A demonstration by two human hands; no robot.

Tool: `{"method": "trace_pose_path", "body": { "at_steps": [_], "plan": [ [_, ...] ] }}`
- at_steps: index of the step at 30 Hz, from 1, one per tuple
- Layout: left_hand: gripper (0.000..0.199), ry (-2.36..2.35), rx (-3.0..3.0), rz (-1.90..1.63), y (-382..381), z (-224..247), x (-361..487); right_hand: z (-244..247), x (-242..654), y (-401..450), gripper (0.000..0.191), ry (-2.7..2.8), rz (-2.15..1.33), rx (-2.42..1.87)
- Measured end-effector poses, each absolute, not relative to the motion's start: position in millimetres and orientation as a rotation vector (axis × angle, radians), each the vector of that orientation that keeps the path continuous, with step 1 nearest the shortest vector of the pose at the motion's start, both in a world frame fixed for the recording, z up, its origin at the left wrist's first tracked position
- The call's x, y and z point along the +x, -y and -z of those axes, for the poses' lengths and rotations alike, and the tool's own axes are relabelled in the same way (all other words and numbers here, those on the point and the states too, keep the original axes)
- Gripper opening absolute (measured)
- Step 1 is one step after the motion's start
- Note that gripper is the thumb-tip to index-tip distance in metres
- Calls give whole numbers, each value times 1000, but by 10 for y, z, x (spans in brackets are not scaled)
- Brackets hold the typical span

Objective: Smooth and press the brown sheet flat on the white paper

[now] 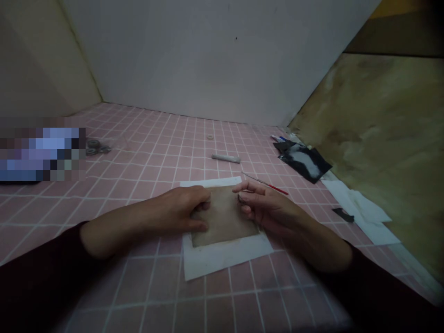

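A square brown board (225, 217) with a smooth top lies flat on a sheet of white paper (222, 261). My left hand (183, 208) rests over the board's left side, its fingers curled inward and the thumb low. Whatever may be in those fingers is hidden. Above the right side of the board, my right hand (268, 206) pinches a small dark piece (240, 199), too small to name. The index finger of that hand points left across the board's far edge.
Beyond the paper lie a thin red-handled tool (277, 189), a grey cylinder (226, 158) and a small pale ring (210, 137). Black sheets with white powder (301, 159) and white papers (360, 208) lie at right. Several dark round items (95, 147) sit left, beside a blurred screen.
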State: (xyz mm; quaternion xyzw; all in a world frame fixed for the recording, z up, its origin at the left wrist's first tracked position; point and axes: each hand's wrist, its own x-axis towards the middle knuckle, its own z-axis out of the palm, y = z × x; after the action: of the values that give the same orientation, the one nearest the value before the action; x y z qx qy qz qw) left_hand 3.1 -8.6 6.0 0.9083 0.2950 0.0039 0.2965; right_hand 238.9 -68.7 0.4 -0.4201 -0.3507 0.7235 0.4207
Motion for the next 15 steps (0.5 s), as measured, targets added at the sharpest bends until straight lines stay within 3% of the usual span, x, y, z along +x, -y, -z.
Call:
{"method": "trace_pose_path", "body": {
  "at_steps": [15],
  "plan": [
    [27,-772,2429,-41,93,-62,33,-24,2372,687,14,825,-1799,-1052]
  ]
}}
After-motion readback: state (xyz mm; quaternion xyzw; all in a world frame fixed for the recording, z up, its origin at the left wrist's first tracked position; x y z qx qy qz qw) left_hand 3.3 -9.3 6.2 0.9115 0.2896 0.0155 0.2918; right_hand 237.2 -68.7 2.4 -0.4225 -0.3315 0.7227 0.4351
